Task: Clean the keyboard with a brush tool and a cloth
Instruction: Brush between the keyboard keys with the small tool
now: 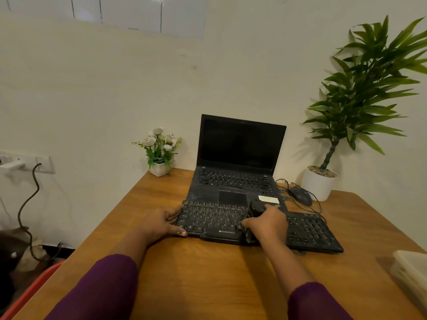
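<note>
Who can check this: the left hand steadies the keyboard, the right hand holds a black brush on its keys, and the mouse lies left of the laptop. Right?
Not quite: the head view shows the mouse lying right of the laptop, not left. The rest holds: the left hand steadies the keyboard and the right hand holds the black brush on its keys.

Purple sleeves (104, 285) (ending mid-forearm)

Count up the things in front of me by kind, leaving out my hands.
Laptop: 1
Keyboard: 1
Mouse: 1
Brush: 1
Plastic box: 1
Potted plants: 2, white flowers and tall leafy plant
Total: 7
</note>
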